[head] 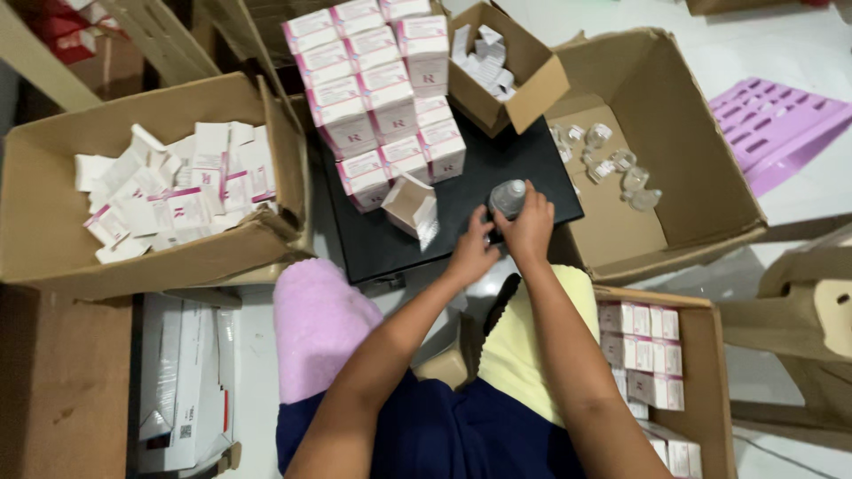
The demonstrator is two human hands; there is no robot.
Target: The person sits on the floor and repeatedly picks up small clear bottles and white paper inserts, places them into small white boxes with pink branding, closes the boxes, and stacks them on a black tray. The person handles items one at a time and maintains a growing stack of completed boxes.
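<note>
Both hands, left hand and right hand, grip a clear bottle beside stacked pink-white cartons.

My work surface is a black flat board set low in front of my knees. Directly on it stands a stacked block of white-and-pink cartons, with one opened carton lying tilted just beside the stack. A small cardboard box of folded leaflets rests on its far edge. The board sits on the pale floor, between larger cardboard boxes.
</note>
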